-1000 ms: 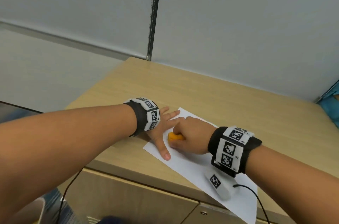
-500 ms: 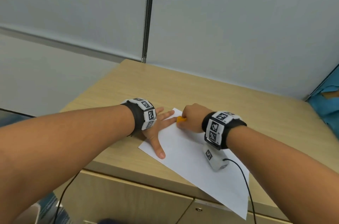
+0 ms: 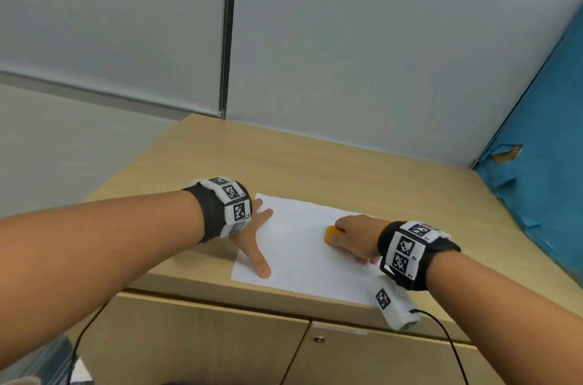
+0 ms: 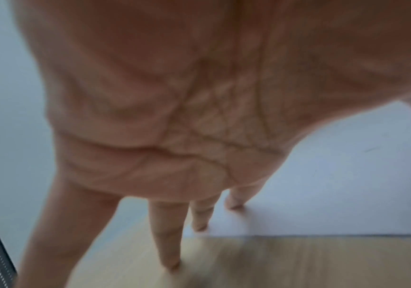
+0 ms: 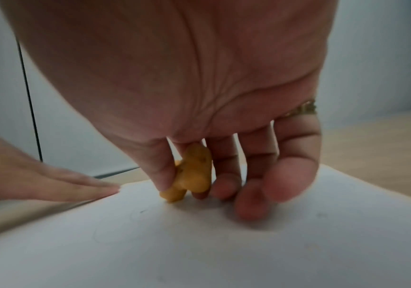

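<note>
A white sheet of paper (image 3: 299,246) lies on the wooden cabinet top (image 3: 315,170), near its front edge. My left hand (image 3: 252,236) lies flat with straight, spread fingers (image 4: 199,222) pressing the sheet's left edge. My right hand (image 3: 350,239) pinches a small orange eraser (image 3: 331,233) between thumb and fingers and holds its tip against the paper, right of the sheet's middle. In the right wrist view the orange eraser (image 5: 192,175) touches the white sheet of paper (image 5: 199,243), which bears faint pencil marks; my left hand's fingers (image 5: 76,187) lie at the left.
A grey partition wall (image 3: 347,53) rises behind the cabinet. A blue panel (image 3: 542,148) with torn patches stands at the right. Cabinet doors (image 3: 220,346) lie below the front edge. A black cable (image 3: 448,340) hangs from my right wrist unit.
My right hand has slid the eraser across the paper to the right, away from my left hand. My left hand still presses the sheet's left edge.
</note>
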`<state>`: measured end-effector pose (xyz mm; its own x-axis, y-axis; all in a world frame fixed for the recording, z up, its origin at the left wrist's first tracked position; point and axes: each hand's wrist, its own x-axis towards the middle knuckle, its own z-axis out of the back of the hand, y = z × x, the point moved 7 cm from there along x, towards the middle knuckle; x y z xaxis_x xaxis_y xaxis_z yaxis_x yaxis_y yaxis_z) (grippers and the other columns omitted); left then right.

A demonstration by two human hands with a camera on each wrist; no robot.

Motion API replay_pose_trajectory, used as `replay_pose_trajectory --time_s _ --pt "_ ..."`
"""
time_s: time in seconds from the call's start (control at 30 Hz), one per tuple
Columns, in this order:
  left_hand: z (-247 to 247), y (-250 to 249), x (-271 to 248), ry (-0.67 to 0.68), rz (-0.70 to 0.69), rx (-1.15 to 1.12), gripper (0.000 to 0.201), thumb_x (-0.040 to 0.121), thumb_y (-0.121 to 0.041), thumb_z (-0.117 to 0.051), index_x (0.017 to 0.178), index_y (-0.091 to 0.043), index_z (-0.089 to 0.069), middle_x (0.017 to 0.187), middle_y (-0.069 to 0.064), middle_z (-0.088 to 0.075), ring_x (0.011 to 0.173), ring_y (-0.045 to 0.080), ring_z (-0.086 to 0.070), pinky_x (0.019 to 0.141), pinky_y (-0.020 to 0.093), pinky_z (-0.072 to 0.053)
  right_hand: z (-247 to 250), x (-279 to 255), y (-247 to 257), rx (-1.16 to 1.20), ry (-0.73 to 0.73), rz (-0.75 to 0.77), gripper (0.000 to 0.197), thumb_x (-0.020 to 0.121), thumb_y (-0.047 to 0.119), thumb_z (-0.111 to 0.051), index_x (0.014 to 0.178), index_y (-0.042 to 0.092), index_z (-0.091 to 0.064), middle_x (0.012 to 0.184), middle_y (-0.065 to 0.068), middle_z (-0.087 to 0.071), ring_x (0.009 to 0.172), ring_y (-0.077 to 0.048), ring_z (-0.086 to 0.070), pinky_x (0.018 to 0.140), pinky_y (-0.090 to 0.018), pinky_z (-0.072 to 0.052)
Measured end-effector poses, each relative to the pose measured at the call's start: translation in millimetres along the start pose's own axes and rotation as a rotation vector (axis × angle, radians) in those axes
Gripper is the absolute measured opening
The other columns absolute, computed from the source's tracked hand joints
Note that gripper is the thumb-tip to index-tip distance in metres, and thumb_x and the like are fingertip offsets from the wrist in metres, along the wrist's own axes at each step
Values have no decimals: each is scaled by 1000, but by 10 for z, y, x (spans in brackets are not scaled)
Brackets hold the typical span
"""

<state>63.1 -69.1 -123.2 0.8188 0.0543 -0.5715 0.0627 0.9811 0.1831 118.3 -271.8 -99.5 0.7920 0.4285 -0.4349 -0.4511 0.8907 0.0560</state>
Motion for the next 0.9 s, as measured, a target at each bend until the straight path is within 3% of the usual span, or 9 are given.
replay_pose_trajectory --time_s 0.13,0.27,0.33,0.4,0.5,0.6,0.7,0.83,0.9 --pt "39 12 -340 16 -39 106 111 76 -79 -58 159 -27 -6 164 8 -16 148 28 -23 117 43 -24 67 172 32 -107 -35 73 42 107 43 -34 109 8 -59 108 -9 -61 97 -27 -56 81 -33 -40" --pt "253 112 -440 -50 -127 42 90 86 -68 -57 157 -28 -21 159 -3 -32 144 19 -31 113 35 -24 131 269 103 -157 -70 109 33 106 44 -37 86 19 -48 88 0 -53 86 -24 -51 72 -33 -37" --pt "337 133 -325 -100 -172 -21 91 85 -67 -60 158 -30 -18 162 -4 -25 147 19 -24 116 37 -19 173 280 178 -135 -132 145 35 105 42 -36 77 21 -42 80 2 -49 78 -23 -49 67 -33 -36" --pt "333 100 -148 -99 -198 -41 101 82 -69 -62 158 -34 -6 167 -3 -3 153 22 -6 120 45 -8 195 253 294 -141 -180 196 36 105 43 -35 76 22 -43 79 2 -51 74 -23 -50 67 -33 -38" --pt "198 15 131 -72 -186 26 126 67 -80 -67 153 -42 17 163 2 24 149 36 20 117 59 5 177 158 631 -211 -259 316 37 103 46 -34 80 21 -49 81 1 -57 74 -23 -53 70 -34 -40" --pt "73 -14 318 -72 -195 36 137 49 -90 -65 142 -55 30 157 0 38 145 40 29 114 69 4 -11 88 1002 -144 -181 421 30 102 44 -43 83 21 -51 82 1 -55 73 -19 -51 70 -35 -41" --pt "24 22 381 -68 -196 34 138 44 -94 -63 136 -59 33 155 -3 42 144 39 32 113 70 3 -42 185 1029 -174 -172 422 28 100 44 -45 83 23 -50 84 -2 -57 76 -23 -54 70 -35 -44" --pt "10 27 384 -85 -189 -31 141 43 -88 -66 143 -55 29 158 -2 37 145 36 31 114 67 8 297 579 562 -205 -255 172 32 98 44 -39 86 19 -55 90 -8 -58 81 -31 -57 71 -34 -44" --pt "11 22 399 -86 -193 -26 141 43 -87 -66 143 -55 29 158 -1 38 145 37 31 114 67 8 311 620 598 -215 -267 151 31 98 42 -40 85 17 -54 88 -8 -56 80 -31 -57 70 -33 -45"
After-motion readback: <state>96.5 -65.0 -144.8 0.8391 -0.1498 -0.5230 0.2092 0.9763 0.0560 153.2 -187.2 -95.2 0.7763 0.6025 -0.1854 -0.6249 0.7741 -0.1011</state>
